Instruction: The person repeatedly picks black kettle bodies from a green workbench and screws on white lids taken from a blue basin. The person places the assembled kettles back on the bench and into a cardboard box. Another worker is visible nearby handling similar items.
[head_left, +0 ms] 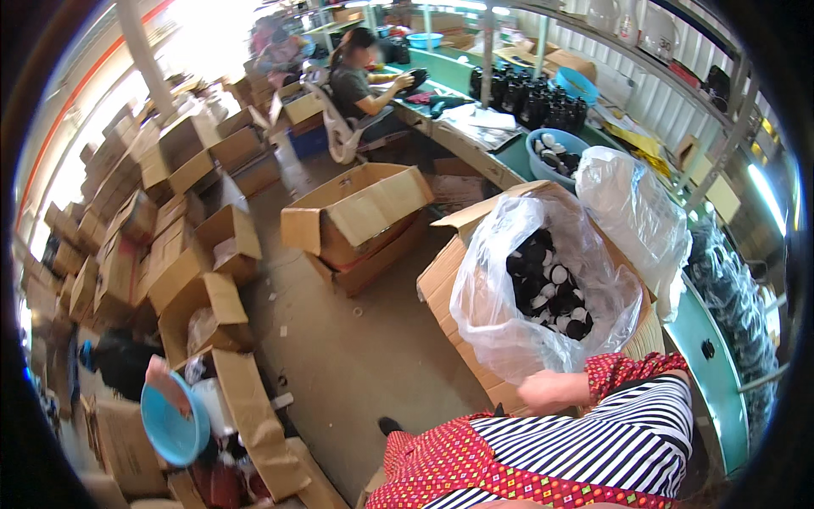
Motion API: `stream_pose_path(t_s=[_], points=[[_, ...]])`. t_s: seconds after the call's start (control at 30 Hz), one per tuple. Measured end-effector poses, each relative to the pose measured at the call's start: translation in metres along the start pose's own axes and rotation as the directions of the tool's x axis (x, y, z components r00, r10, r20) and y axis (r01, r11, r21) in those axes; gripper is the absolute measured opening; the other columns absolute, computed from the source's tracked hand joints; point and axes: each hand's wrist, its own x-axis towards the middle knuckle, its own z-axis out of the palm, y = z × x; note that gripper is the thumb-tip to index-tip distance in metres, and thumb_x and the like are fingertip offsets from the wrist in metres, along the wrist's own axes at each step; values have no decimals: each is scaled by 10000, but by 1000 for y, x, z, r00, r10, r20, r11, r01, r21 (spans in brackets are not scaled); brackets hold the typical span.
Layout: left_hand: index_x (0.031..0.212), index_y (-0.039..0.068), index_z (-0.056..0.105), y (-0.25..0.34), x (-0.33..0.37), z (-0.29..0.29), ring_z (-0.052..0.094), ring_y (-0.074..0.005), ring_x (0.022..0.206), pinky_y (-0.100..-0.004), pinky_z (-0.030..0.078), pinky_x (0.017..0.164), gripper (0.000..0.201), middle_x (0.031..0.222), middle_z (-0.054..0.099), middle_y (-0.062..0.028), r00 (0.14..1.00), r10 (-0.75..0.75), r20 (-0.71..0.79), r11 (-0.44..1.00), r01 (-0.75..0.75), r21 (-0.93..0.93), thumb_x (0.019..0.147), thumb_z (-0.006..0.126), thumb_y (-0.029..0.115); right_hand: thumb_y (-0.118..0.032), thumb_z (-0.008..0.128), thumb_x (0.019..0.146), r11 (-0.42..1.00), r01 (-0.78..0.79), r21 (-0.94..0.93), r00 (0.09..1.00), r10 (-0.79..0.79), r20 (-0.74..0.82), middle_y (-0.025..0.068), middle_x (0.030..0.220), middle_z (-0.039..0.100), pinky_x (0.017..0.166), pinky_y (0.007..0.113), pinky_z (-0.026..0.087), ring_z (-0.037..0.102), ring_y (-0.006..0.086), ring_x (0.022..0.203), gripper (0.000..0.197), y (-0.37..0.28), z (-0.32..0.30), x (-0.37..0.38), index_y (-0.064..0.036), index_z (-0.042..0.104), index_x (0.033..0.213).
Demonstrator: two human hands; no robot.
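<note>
My right hand (549, 392), in a red patterned cuff, is at the near edge of a large cardboard box (451, 293). Its fingers are blurred and turned from view, so I cannot tell whether they hold anything. A clear plastic bag (482, 310) lines the box and spills over its rim, just above the hand. Inside the bag lie many small black and white round parts (547, 284). My left hand is out of view. Red patterned and striped clothing (585, 433) covers my body at the bottom.
At the left, another person's hand (170, 388) is at a blue basin (182, 441) over an open carton. Cardboard boxes (360, 204) stand on the floor. Along the right runs a green bench (716, 373) with another basin (536, 161) and black bottle-like items (534, 106). A seated person (352, 85) works beyond.
</note>
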Motion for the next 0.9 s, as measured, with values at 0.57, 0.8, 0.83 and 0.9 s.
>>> stream_pose_path(t_s=[0.57,0.8,0.83,0.9], points=[[1135,42,670,468,398,-175,641,-153,641,-268,487,511,220,871,686,-68,929,359,84,850,-288,-441,1025,642,230,-76,721,916,831,363,421,33,440,-897,191,1689,203,971,400,565,598,339,1279,859,22,-257,301,-168,267,1639],[1118,-35,678,739,379,-39,611,-108,726,-252,504,637,170,885,683,-44,689,642,338,767,-581,-272,1005,619,76,-108,728,925,726,223,651,-136,684,-716,215,1705,103,1014,454,556,551,443,1327,962,144,-274,329,-159,111,1661],[1126,-47,675,752,379,-36,622,-112,730,-258,519,653,182,876,686,-48,681,640,357,768,-583,-265,999,624,73,-119,734,914,771,29,636,-177,630,-756,219,1703,106,1019,463,553,522,474,1350,960,149,-276,338,-139,125,1656],[1147,-48,680,775,370,-29,653,-126,742,-276,533,660,220,926,716,-73,628,558,543,775,-628,-68,1018,607,114,-142,730,902,664,119,739,99,732,-674,246,1695,100,1030,480,543,443,523,1398,952,146,-279,328,-99,137,1645]])
